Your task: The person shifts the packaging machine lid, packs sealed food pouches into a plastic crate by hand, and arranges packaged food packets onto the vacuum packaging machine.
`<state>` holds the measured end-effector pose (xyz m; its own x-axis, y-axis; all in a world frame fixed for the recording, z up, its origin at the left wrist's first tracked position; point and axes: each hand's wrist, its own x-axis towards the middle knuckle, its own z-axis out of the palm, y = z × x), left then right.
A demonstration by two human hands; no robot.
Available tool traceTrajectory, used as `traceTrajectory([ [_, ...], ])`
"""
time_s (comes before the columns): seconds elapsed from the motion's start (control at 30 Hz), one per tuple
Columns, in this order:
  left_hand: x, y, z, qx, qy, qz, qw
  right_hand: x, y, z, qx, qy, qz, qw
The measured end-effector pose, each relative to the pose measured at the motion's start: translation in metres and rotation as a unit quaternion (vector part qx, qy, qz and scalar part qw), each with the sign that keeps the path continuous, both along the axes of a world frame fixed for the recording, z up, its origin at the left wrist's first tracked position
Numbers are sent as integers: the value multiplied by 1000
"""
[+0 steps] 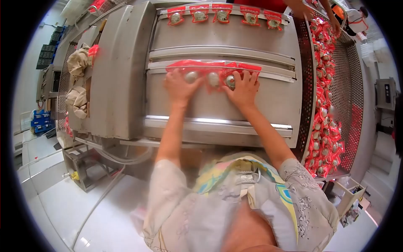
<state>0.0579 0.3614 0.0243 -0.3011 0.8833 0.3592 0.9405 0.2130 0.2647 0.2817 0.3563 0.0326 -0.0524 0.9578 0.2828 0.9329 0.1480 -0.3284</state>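
Observation:
Across the middle of a steel machine bed lies a row of red-and-clear plastic packets, each with a rounded grey-green, egg-like piece inside. At the row's left part, my left hand (181,87) has its thumb and fingers on either side of one packet (192,77). A middle packet (213,79) lies between my hands. To its right, my right hand (244,89) grips another packet (230,81) between thumb and fingers. The packets' red ends rest over a metal bar (268,74); a thin rod crosses them. My fingers partly hide the outer packets.
Several similar packets (222,15) hang along the far bar. At right, a perforated metal trough (350,80) holds a heap of packets (322,126). Another person's arm (299,7) reaches in at the top. A steel housing (111,71) and beige cloths (77,101) are at left.

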Motion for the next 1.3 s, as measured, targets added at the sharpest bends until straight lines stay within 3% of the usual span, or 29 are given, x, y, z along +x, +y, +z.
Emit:
traceTrajectory([
  [0.17, 0, 0, 14, -77, -61, -22, 995, 33, -6, -4, -29, 55, 53, 997],
  [0.2, -1, -8, 37, -101, -99, -53, 989, 44, -10, 0, -37, 69, 61, 995],
  [0.23, -5, -14, 45, -129, -229, -57, 963, 54, -12, 4, -65, 149, 54, 985],
  [0.3, -11, -26, 50, -192, -472, -63, 858, 69, -22, 11, -123, 308, 35, 943],
  [0.4, -2, -29, 35, -145, -665, -44, 732, 54, -6, 58, -362, 491, 5, 793],
  [0.47, 5, -22, 15, -168, -684, -109, 702, 39, 12, 65, -492, 586, 112, 635],
  [0.5, 17, -15, 9, -190, -693, -154, 678, 30, 13, 52, -517, 658, 136, 530],
  [0.53, 33, -14, 13, -180, -675, -219, 681, 20, 20, 4, -537, 670, 165, 485],
  [0.57, 49, -14, 18, -172, -657, -288, 675, 28, 29, -15, -570, 633, 221, 475],
  [0.63, 68, -19, 26, -221, -709, -281, 608, 34, 17, 4, -564, 736, 113, 358],
  [0.7, 81, -23, 36, -255, -793, -221, 507, 62, 6, -5, -545, 767, 115, 319],
  [0.73, 83, -27, 25, -278, -748, -236, 555, 75, 1, -9, -542, 776, 125, 296],
  [0.77, 86, -32, 3, -294, -700, -250, 601, 90, -8, -11, -525, 782, 137, 307],
  [0.83, 124, -29, 5, -325, -673, -269, 608, 130, -35, -2, -495, 789, 162, 327],
  [0.87, 151, -30, 10, -344, -696, -272, 569, 155, -55, 12, -431, 784, 118, 430],
  [0.9, 185, -31, 25, -363, -717, -272, 530, 180, -72, 11, -392, 794, 91, 456],
  [0.97, 261, -31, 56, -400, -627, -359, 564, 240, -101, 7, -315, 804, 34, 504],
  [1.03, 336, -30, 58, -426, -590, -372, 576, 314, -138, 48, -216, 791, -39, 571],
  [1.1, 413, -31, 59, -453, -553, -397, 575, 383, -165, 49, -91, 651, -150, 738],
  [1.17, 495, -50, 70, -442, -553, -444, 550, 465, -192, 1, 31, 449, -229, 863],
  [1.23, 558, -51, 17, -271, -288, -653, 646, 531, -216, -21, 61, 387, -358, 847],
  [1.3, 610, -73, -1, -211, -111, -702, 671, 590, -232, -44, 61, 346, -425, 834],
])
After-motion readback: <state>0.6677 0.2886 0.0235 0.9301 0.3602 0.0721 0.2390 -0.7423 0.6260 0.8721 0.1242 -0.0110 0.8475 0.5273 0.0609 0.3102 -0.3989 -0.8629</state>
